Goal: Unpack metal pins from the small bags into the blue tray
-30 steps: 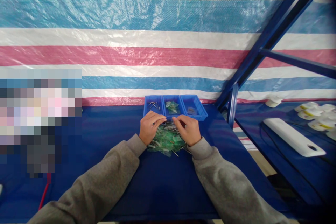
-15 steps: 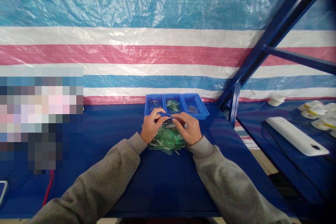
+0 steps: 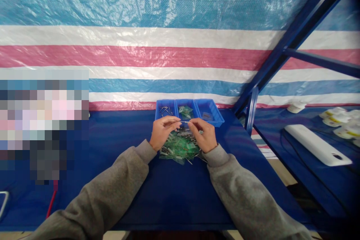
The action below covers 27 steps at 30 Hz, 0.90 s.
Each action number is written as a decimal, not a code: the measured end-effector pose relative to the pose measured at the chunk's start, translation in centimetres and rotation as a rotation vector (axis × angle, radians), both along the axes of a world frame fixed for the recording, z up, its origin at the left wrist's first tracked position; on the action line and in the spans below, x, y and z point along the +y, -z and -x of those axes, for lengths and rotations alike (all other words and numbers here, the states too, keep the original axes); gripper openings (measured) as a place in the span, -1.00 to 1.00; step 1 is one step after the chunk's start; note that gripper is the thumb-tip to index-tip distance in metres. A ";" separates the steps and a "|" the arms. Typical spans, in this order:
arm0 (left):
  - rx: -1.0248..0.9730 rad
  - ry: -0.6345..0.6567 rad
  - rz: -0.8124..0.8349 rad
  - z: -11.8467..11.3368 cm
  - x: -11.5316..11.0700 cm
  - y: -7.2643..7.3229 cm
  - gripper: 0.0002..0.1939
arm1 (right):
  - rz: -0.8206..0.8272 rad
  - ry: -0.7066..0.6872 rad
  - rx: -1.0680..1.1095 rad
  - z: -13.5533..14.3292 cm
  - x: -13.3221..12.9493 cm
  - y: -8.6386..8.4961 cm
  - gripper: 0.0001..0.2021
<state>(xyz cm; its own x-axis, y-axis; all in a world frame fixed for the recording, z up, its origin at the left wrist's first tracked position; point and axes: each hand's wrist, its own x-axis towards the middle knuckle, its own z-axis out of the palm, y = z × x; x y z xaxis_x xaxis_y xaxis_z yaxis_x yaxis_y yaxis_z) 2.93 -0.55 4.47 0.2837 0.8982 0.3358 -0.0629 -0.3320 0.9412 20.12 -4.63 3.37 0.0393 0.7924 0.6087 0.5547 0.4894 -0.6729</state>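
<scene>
My left hand (image 3: pixel 162 132) and right hand (image 3: pixel 204 134) are raised just above the heap of green pieces and pins (image 3: pixel 180 148), fingertips pinched together on the two ends of one thin pin (image 3: pixel 184 122) between them. I judge this the pulling-apart step. Just beyond my knuckles sit three blue trays (image 3: pixel 216 114): pins in the left, green bits in the middle. Next calls for a steady, straight pull.
</scene>
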 end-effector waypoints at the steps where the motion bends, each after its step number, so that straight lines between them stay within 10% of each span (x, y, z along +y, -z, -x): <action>1: -0.033 0.023 0.048 -0.1 0.1 0.1 -0.78 | 0.016 -0.004 0.003 0.0 0.0 0.1 -0.77; 9: -0.128 0.063 0.167 -0.5 0.5 0.9 -0.75 | 0.044 -0.014 -0.007 0.1 0.1 0.5 -0.73; 27: 0.363 -0.020 -0.359 0.7 -0.3 -1.5 -0.76 | 0.020 0.031 0.003 0.0 0.1 0.1 -0.72</action>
<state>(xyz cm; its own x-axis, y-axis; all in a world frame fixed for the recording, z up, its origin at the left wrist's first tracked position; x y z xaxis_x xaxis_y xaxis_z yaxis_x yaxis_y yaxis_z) 2.24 -0.85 5.99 0.4228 0.7506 0.5077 0.2566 -0.6365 0.7273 20.09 -4.54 3.23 0.0659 0.8031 0.5923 0.5672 0.4582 -0.6844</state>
